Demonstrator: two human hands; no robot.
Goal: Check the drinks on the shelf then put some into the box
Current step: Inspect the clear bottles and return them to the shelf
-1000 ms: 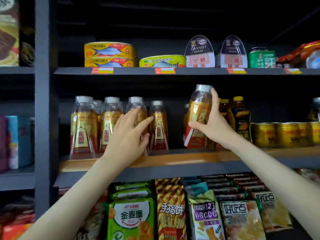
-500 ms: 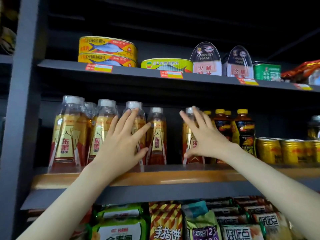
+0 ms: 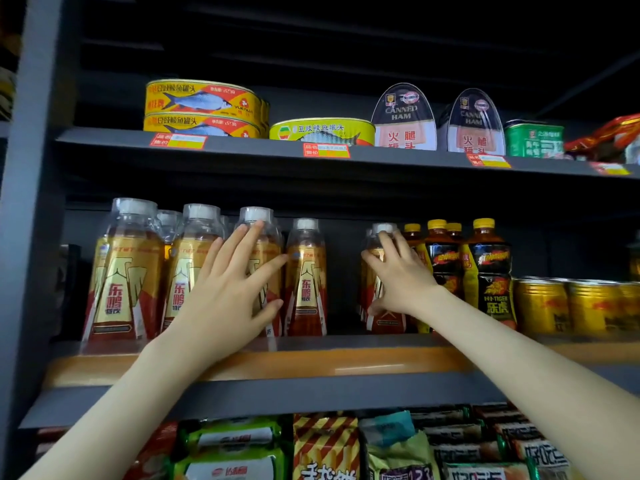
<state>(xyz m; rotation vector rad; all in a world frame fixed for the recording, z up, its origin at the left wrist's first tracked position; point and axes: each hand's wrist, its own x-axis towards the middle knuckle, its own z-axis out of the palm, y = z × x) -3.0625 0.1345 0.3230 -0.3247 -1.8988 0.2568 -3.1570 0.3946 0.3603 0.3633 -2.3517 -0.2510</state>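
Now left hand (image 3: 225, 292) and right hand (image 3: 401, 282) touch shelved bottles (image 3: 305, 278).

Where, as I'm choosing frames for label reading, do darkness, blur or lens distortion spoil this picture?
Head view, top: near black above the yellow oval fish tins. Head view, right edge: the gold drink cans are smeared. Head view, overall: the grey upper shelf slants with wide-angle warp. Head view, centre: clear amber drink bottles, left hand and right hand look sharp.
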